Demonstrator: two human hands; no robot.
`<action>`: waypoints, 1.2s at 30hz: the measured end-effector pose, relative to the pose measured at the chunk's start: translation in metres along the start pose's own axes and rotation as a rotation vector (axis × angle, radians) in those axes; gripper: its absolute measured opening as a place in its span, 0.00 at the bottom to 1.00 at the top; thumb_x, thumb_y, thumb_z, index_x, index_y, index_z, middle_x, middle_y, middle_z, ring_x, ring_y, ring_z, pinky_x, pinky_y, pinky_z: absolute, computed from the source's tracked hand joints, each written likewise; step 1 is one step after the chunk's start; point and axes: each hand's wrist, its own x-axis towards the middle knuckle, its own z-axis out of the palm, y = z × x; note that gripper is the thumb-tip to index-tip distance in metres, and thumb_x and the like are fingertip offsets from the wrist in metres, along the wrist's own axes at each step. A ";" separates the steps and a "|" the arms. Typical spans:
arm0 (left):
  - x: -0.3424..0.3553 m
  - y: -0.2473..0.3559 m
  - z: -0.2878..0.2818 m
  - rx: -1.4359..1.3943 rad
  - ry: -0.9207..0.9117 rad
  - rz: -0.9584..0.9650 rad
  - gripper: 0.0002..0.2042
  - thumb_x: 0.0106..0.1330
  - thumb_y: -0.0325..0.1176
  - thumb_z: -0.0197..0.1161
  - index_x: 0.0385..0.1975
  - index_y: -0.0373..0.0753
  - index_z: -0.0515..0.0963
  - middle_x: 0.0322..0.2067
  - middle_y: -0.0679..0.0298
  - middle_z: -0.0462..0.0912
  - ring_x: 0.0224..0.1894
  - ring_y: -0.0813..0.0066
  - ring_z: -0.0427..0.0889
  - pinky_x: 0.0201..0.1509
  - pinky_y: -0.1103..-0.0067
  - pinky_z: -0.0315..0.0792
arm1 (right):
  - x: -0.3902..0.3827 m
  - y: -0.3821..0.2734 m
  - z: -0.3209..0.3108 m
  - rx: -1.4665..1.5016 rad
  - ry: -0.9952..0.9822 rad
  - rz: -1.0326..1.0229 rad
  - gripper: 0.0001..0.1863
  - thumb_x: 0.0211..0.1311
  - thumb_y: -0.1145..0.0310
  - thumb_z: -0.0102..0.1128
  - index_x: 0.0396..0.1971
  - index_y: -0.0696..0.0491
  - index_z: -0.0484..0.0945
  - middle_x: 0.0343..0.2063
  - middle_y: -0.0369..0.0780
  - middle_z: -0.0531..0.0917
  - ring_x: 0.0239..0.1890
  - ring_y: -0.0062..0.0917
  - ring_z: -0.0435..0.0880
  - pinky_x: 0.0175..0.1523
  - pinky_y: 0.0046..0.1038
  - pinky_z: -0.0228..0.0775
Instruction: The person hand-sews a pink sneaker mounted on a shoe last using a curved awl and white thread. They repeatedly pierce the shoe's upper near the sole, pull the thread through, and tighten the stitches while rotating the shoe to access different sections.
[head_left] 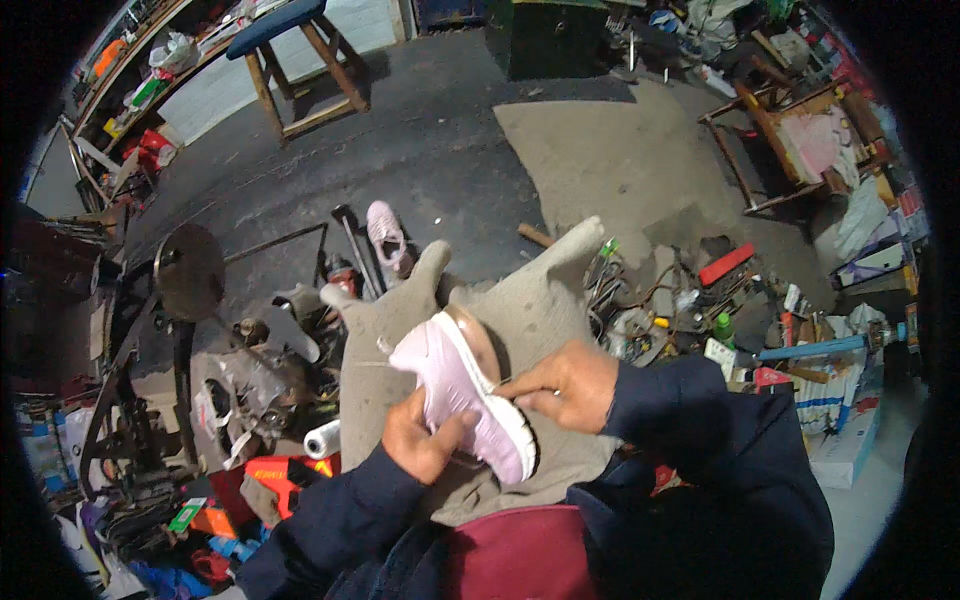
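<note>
Two pink shoes: one [470, 400] gripped by left hand [425, 440], right hand [565, 385] pinching its sole edge; second [386, 235] on floor.

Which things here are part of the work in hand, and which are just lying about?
In hand: pink shoe, gripped by the left hand and right hand, over the grey cloth on the lap.

Lying about: second pink shoe, wooden stool, white roll, green bottle, wooden chair.

The shoe [462, 395] is pale pink with a white sole edge, lying on a grey-beige cloth [520, 310]. A second pink shoe [386, 233] sits on dark grey floor [440, 150]; the sleeves [700, 420] are navy
</note>
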 end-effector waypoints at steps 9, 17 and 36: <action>0.000 -0.005 -0.001 -0.037 0.018 -0.055 0.14 0.68 0.28 0.68 0.50 0.31 0.78 0.39 0.65 0.86 0.39 0.79 0.82 0.46 0.78 0.77 | 0.001 0.002 0.006 0.141 -0.011 0.101 0.17 0.64 0.72 0.63 0.53 0.50 0.86 0.39 0.51 0.88 0.40 0.45 0.89 0.45 0.37 0.81; 0.002 -0.021 -0.001 -0.035 -0.008 0.052 0.15 0.69 0.25 0.66 0.54 0.32 0.77 0.41 0.65 0.85 0.43 0.79 0.81 0.50 0.76 0.76 | 0.002 -0.007 0.012 -0.303 0.109 -0.135 0.14 0.62 0.73 0.67 0.48 0.52 0.88 0.33 0.46 0.89 0.29 0.35 0.88 0.37 0.32 0.81; 0.006 -0.009 -0.004 -0.064 -0.037 -0.055 0.14 0.69 0.25 0.65 0.53 0.32 0.77 0.40 0.64 0.86 0.42 0.79 0.82 0.49 0.77 0.77 | 0.020 -0.007 0.016 -0.034 0.099 0.087 0.08 0.65 0.71 0.67 0.41 0.57 0.83 0.31 0.47 0.88 0.34 0.37 0.90 0.40 0.32 0.79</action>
